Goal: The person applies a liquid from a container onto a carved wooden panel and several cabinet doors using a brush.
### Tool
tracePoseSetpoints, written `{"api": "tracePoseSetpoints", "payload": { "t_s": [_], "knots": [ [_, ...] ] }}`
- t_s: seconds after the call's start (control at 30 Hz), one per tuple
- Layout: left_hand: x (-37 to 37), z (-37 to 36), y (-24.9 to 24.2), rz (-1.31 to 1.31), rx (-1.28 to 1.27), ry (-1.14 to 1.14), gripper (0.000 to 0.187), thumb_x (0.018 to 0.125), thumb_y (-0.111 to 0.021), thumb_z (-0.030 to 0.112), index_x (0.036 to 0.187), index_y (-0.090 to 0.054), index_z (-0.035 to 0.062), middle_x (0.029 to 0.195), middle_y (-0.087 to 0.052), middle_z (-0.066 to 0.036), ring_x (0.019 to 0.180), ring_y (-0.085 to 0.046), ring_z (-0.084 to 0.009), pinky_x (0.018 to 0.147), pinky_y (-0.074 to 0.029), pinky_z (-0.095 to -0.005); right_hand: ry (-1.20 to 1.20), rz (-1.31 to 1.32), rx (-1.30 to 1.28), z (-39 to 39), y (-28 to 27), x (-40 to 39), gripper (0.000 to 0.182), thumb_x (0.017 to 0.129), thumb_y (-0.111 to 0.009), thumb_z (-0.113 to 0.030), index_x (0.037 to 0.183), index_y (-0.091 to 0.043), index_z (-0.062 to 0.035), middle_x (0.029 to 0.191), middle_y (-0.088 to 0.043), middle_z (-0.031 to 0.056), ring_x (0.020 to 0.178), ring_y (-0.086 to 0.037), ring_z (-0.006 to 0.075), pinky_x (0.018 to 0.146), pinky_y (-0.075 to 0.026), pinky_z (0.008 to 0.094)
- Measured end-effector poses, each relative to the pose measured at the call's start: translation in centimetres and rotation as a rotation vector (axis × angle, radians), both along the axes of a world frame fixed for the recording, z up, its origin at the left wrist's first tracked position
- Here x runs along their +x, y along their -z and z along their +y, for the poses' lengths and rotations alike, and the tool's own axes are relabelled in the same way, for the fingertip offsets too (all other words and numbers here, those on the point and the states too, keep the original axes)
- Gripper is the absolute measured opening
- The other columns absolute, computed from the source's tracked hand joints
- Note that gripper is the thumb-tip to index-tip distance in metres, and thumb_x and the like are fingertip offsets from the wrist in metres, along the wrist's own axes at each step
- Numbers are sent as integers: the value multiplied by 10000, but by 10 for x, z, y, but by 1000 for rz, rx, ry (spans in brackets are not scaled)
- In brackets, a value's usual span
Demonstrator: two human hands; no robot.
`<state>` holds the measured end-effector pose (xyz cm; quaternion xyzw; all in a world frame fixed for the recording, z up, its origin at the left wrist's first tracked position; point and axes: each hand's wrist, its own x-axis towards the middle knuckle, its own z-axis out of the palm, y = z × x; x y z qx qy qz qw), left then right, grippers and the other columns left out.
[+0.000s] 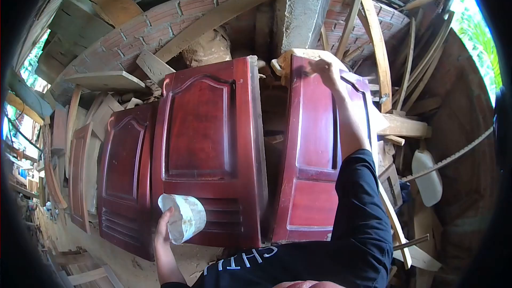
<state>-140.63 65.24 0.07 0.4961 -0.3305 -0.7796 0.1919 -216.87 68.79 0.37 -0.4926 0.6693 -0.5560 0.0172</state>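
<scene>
My left hand [164, 230] grips the rim of a white, stained container [182, 217], its thumb over the edge, in front of the louvred lower part of the middle red door panel [198, 128]. Near the top of the right red door panel [314, 144] is my right hand [322, 72], its fingers bent together; what they hold is blurred and too small to make out. Both panels stand leaning, with glossy dark-red raised frames. A further dark-red panel [125, 165] leans at the left of the middle one.
A concrete post [301, 10] rises behind the panels, beside a brick wall [160, 26]. Wooden strips [376, 37] lean at the right, near a white plastic jug [426, 177] and a saw-like blade [453, 154]. Planks and an unpainted brown panel [80, 176] stand at the left.
</scene>
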Motion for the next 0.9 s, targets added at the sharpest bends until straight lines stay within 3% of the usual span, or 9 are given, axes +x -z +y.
{"api": "tracePoseSetpoints", "payload": {
  "t_s": [0.07,0.17,0.23,0.33,0.37,0.5,0.63,0.77,0.9],
  "knots": [
    [10,-2,13,-55,-21,-29,638,830,-694,433,1307,-493,60,1182,-573,-73,1080,-550,-231,943,-440,-380,189,-26,-136,-12,4,-8,124,935,-623,-132,866,-628,-30,691,-641,52,625,-598,100,547,-490,248],
    [6,1,7,-10,-19,-43,695,809,-709,448,1331,-471,55,1198,-566,-84,1103,-539,-247,968,-421,-391,-54,-547,112,5,-44,28,168,917,-646,-175,881,-616,-14,688,-658,72,573,-630,118,519,-543,244],
    [3,3,1,-7,-17,-45,710,802,-712,445,1339,-464,51,1221,-560,-90,1122,-534,-254,979,-416,-393,-146,-542,189,3,-44,20,207,920,-634,-216,871,-612,-16,689,-658,78,538,-638,136,491,-538,246],
    [1,3,0,-5,-3,-41,739,790,-718,426,1357,-447,38,1273,-555,-109,1167,-528,-274,1011,-403,-398,442,91,305,5,-12,-42,133,867,-643,-136,804,-597,-29,642,-635,88,587,-646,163,537,-514,309],
    [5,3,3,-6,-6,-45,739,790,-718,426,1357,-447,38,1273,-555,-109,1167,-528,-274,1011,-403,-398,747,585,213,3,11,-70,108,838,-641,-102,770,-590,-35,634,-618,83,574,-603,157,566,-493,316],
    [5,6,3,-20,-16,-58,722,795,-703,426,1348,-456,33,1230,-587,-112,1125,-562,-282,988,-426,-415,434,49,96,-7,-51,4,34,868,-627,-47,846,-610,-28,664,-643,87,612,-642,144,558,-515,308],
    [10,8,7,-28,-16,-50,689,808,-674,442,1325,-482,29,1227,-594,-118,1081,-590,-281,934,-467,-410,-36,-559,-97,-49,-13,4,194,908,-675,-171,948,-628,13,789,-654,91,655,-649,166,618,-563,299],
    [34,14,15,-209,-39,-154,754,815,-644,511,1342,-457,5,1234,-602,-154,1095,-600,-323,951,-476,-464,251,-645,-289,8,51,-91,308,889,-686,-223,1071,-621,17,876,-655,129,667,-673,200,610,-581,319],
    [33,13,12,-164,-35,-140,760,814,-642,518,1342,-457,4,1236,-601,-157,1100,-598,-327,952,-476,-469,978,304,116,115,52,-156,123,885,-623,-180,924,-623,-63,825,-679,180,723,-693,317,616,-560,412]
  ]
}}
